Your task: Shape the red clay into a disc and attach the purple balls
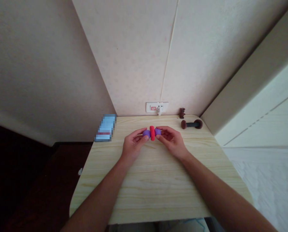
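Note:
Both my hands meet over the far middle of a light wooden table (158, 180). Between them is a small toy (152, 132) made of a red disc in the middle with a purple rounded piece on each side. My left hand (132, 145) pinches the left purple piece with thumb and fingers. My right hand (171, 139) pinches the right purple piece the same way. The toy is held just above the tabletop, its long axis running left to right.
A small dark dumbbell (191, 124) lies at the far right of the table, with a small brown object (182, 112) behind it by the wall. A wall socket (157, 107) sits above the table's back edge. A blurred blue item (105, 128) rests at the far left corner. A white bed (267, 180) adjoins on the right.

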`<state>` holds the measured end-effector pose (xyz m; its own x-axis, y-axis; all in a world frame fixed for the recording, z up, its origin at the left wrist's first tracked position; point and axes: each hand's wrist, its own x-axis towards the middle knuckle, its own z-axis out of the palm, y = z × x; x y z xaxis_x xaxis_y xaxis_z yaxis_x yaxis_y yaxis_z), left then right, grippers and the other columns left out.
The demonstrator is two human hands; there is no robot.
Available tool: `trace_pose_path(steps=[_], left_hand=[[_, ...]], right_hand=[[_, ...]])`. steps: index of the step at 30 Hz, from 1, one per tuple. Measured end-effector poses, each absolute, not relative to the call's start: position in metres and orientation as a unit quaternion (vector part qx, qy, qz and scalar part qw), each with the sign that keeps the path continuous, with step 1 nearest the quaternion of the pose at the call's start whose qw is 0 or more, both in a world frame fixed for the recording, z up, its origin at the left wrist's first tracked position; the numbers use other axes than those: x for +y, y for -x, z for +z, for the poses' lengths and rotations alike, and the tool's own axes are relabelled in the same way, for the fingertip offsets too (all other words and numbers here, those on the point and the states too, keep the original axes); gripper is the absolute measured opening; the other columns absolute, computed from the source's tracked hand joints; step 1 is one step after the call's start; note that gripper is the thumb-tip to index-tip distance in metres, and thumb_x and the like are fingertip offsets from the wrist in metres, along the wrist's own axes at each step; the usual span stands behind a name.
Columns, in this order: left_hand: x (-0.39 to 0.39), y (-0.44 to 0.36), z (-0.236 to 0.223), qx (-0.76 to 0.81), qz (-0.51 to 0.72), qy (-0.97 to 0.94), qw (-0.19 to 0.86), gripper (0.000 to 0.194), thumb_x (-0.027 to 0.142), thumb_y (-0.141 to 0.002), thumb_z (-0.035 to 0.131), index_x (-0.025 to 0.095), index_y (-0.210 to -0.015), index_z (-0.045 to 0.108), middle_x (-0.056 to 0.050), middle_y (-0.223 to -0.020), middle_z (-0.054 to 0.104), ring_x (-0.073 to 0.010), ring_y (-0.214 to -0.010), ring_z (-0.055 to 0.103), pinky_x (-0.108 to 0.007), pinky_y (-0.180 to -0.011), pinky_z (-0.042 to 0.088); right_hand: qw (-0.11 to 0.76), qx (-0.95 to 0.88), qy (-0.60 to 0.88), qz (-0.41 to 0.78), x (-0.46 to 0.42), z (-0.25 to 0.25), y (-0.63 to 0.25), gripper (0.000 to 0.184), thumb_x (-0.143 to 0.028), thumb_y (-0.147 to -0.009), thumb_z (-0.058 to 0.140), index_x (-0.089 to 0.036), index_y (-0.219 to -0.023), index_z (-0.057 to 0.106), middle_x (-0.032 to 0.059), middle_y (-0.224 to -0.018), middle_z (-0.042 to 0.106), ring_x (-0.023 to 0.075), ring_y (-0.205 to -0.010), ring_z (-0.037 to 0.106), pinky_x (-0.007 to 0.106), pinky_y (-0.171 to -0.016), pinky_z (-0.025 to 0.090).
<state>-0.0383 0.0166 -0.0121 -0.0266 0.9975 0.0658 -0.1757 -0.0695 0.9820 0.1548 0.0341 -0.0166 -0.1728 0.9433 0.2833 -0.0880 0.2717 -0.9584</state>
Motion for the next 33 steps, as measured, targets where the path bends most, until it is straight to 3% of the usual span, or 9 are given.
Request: trace_pose_path(steps=[7,10,12,17,21,28,33], left_hand=[[0.015,0.033,-0.014,0.445,0.575,-0.445,0.523,0.050,0.036,-0.068,0.088,0.015,-0.113,0.075,-0.011,-0.104,0.079,-0.0219,-0.089,0.075,-0.035,-0.084,0.059],[0.012,0.033,-0.016,0.447,0.569,-0.449,0.524,0.048,0.036,-0.075,0.084,0.015,-0.117,0.073,-0.010,-0.097,0.079,-0.0204,-0.084,0.074,-0.033,-0.081,0.060],[0.010,0.034,-0.019,0.452,0.562,-0.459,0.518,0.047,0.036,-0.081,0.078,0.016,-0.123,0.071,-0.010,-0.096,0.078,-0.0194,-0.080,0.073,-0.032,-0.078,0.060],[0.006,0.034,-0.020,0.452,0.568,-0.491,0.481,0.039,0.031,-0.086,0.074,0.020,-0.124,0.071,-0.012,-0.118,0.071,-0.0222,-0.102,0.070,-0.033,-0.089,0.059],[0.005,0.034,-0.016,0.453,0.562,-0.486,0.493,0.039,0.030,-0.086,0.073,0.024,-0.125,0.072,-0.012,-0.127,0.067,-0.0248,-0.114,0.066,-0.035,-0.095,0.059],[0.005,0.036,-0.015,0.483,0.538,-0.470,0.507,0.035,0.030,-0.082,0.079,0.025,-0.116,0.075,-0.010,-0.115,0.072,-0.0227,-0.099,0.070,-0.034,-0.086,0.061],[0.004,0.038,-0.013,0.490,0.524,-0.512,0.472,0.038,0.027,-0.087,0.074,0.024,-0.125,0.069,-0.009,-0.118,0.073,-0.0218,-0.102,0.070,-0.035,-0.092,0.058]], right_hand=[[0.543,-0.599,0.366,0.460,0.035,-0.019,-0.156,0.037,-0.041,-0.081,0.082,-0.027,-0.113,0.073,0.0068,-0.112,0.074,0.0222,-0.095,0.073,0.039,-0.090,0.062],[0.538,-0.613,0.373,0.442,0.032,-0.018,-0.155,0.034,-0.039,-0.082,0.082,-0.027,-0.113,0.074,0.0079,-0.120,0.070,0.0226,-0.099,0.072,0.038,-0.089,0.062],[0.526,-0.615,0.375,0.452,0.030,-0.017,-0.154,0.033,-0.036,-0.083,0.081,-0.028,-0.113,0.073,0.0071,-0.112,0.072,0.0218,-0.093,0.072,0.038,-0.085,0.063],[0.524,-0.609,0.405,0.437,0.027,-0.015,-0.152,0.035,-0.030,-0.082,0.083,-0.030,-0.116,0.073,0.0059,-0.107,0.074,0.0210,-0.088,0.073,0.037,-0.083,0.064],[0.524,-0.601,0.400,0.453,0.028,-0.015,-0.155,0.031,-0.028,-0.082,0.083,-0.030,-0.112,0.075,0.0063,-0.107,0.074,0.0234,-0.096,0.073,0.038,-0.088,0.065],[0.505,-0.599,0.416,0.462,0.028,-0.015,-0.159,0.031,-0.024,-0.082,0.082,-0.030,-0.112,0.075,0.0090,-0.112,0.074,0.0242,-0.100,0.074,0.036,-0.087,0.067],[0.492,-0.593,0.416,0.483,0.029,-0.014,-0.159,0.031,-0.021,-0.084,0.080,-0.029,-0.114,0.075,0.0079,-0.113,0.074,0.0223,-0.102,0.074,0.032,-0.090,0.065]])
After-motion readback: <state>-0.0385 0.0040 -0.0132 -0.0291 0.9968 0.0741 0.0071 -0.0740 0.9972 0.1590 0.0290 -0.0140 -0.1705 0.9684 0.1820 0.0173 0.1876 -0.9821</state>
